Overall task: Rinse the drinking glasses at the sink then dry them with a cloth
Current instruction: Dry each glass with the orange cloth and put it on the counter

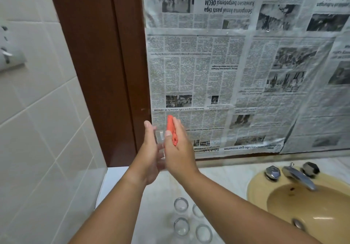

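Note:
I hold a clear drinking glass (160, 145) raised in front of me, above the counter. My left hand (147, 154) cups it from the left side. My right hand (178, 149) presses an orange-red cloth (171, 130) against the glass from the right, thumb over the cloth. The cloth sticks up above my fingers. Several more clear glasses (181, 205) stand upright on the white counter (217, 175) below my arms.
A yellow sink basin (306, 206) with a chrome tap (299, 177) and two knobs sits at the right. Newspaper sheets (236, 73) cover the wall behind. A brown wooden frame (106, 73) and white tiles (37, 130) stand at the left.

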Action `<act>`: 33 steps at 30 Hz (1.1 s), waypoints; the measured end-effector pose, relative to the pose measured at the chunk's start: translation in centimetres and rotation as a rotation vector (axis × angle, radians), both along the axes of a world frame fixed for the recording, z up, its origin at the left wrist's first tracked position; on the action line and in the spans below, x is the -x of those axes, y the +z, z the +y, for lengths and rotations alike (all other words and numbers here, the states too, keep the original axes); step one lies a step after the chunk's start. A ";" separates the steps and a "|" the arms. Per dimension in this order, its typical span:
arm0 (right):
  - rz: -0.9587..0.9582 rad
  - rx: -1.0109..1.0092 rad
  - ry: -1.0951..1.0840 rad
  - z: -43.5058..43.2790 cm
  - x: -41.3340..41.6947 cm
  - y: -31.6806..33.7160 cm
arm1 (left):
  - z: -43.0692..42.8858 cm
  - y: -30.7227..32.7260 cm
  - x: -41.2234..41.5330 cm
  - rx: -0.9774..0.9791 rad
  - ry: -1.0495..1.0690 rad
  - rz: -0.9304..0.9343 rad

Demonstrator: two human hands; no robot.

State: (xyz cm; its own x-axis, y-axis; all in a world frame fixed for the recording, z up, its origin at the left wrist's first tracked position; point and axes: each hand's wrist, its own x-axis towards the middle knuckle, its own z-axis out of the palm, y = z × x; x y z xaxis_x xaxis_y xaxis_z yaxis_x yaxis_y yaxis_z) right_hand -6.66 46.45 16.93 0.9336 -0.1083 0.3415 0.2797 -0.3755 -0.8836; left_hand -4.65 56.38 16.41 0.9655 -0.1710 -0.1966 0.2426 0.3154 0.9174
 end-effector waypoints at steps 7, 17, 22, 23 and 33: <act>-0.228 0.473 0.152 0.4 -1.8 -1.3 | 1.4 -0.2 -1.2 0.408 -0.053 0.138; -0.534 0.418 0.338 -2.5 -1.5 -7.6 | 3.5 -3.2 -4.2 0.381 0.010 0.239; 0.322 -0.613 0.018 -3.1 -1.2 -9.2 | 3.6 -8.9 -6.3 0.115 0.221 0.161; 0.508 -0.815 0.009 -3.7 -1.7 -9.7 | 3.4 -9.6 -6.2 0.035 0.229 0.147; 0.851 -1.099 -0.008 -6.6 -3.1 -13.4 | 2.6 -19.2 -7.1 -0.779 0.198 0.074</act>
State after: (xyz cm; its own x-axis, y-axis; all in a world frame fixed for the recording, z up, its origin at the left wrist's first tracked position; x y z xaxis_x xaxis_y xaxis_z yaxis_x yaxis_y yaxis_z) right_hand -3.59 39.85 3.58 0.8074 0.0457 -0.5882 -0.4862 0.6161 -0.6197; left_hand 2.41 59.01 -2.78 0.9435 0.2142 -0.2530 0.3175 -0.3647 0.8753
